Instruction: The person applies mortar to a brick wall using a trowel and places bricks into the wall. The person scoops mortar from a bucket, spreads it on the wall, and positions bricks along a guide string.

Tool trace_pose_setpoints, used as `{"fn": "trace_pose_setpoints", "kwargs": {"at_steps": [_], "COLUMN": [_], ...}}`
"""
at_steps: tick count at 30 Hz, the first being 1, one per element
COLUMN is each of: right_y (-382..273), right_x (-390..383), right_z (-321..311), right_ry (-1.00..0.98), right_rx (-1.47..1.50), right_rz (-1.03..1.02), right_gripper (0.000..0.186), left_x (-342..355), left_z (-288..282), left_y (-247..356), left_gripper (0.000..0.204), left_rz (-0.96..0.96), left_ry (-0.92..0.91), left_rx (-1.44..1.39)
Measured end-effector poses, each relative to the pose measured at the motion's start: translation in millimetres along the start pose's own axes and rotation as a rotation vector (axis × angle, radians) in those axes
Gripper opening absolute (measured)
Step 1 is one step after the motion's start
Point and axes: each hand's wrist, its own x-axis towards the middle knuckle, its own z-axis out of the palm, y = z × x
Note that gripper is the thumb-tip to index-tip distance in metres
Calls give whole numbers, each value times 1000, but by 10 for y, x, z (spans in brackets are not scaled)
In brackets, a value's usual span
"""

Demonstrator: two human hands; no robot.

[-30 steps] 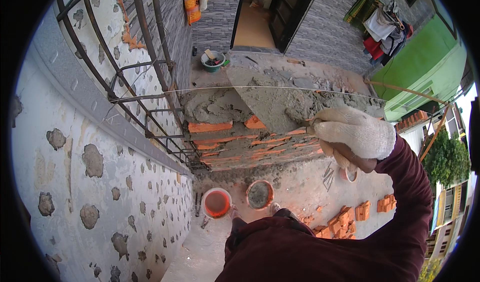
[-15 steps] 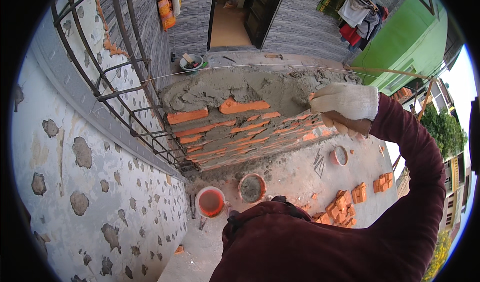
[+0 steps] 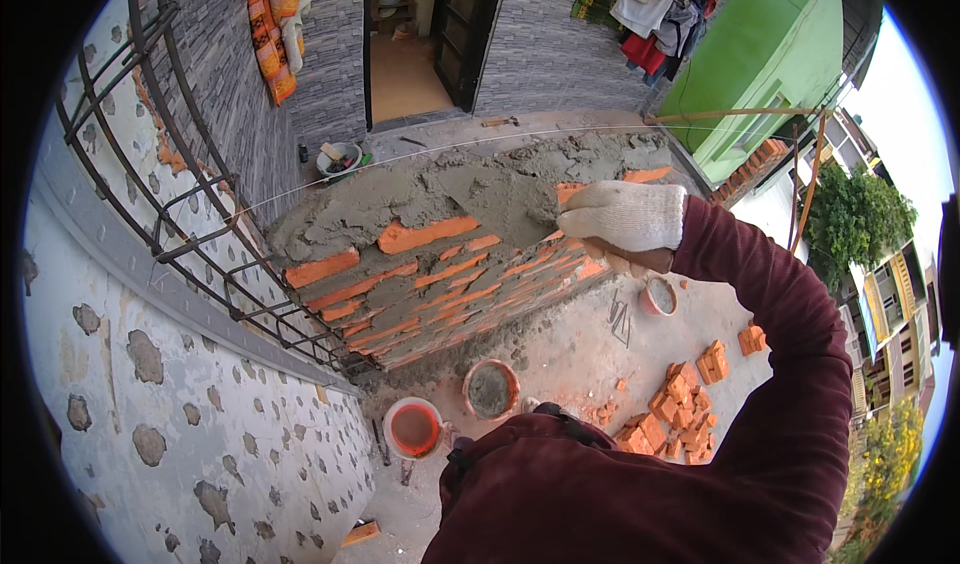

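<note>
My right hand [image 3: 625, 219], in a white knitted glove, is at the top edge of the brick wall [image 3: 400, 299], toward its right end. Its fingers are curled round what appears to be a trowel; the handle is hidden, and the grey blade [image 3: 528, 222] is hard to tell from the mortar. Wet grey mortar [image 3: 440, 186] lies thick and uneven along the wall top. An orange brick [image 3: 568, 193] shows just beside the glove, and another brick [image 3: 425, 232] sits at the mortar's near edge further left. My left hand is out of view.
A string line [image 3: 400, 152] stretches over the wall top. Steel rebar [image 3: 190, 199] stands at the left. Below are a bucket with reddish contents [image 3: 414, 427], a mortar bucket [image 3: 491, 389], another bucket [image 3: 657, 297] and piled bricks [image 3: 680, 409]. A tub [image 3: 340, 159] stands behind the wall.
The whole scene has shifted left and slightly down in view as my head turned. My gloved right hand remains at the wall's top edge, with an orange brick now showing beyond it.
</note>
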Motion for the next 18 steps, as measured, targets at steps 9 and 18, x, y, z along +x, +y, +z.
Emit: {"fn": "trace_pose_setpoints", "kwargs": {"at_steps": [9, 18], "right_y": [185, 404], "right_x": [-339, -174], "right_z": [-438, -324], "right_ry": [145, 237], "right_rx": [368, 1016], "right_rz": [560, 483], "right_gripper": [42, 45], "left_x": [-7, 4], "left_z": [-21, 12], "left_y": [85, 105], "left_gripper": [95, 95], "left_rz": [14, 22], "left_ry": [-13, -16], "left_rx": [-23, -16]}}
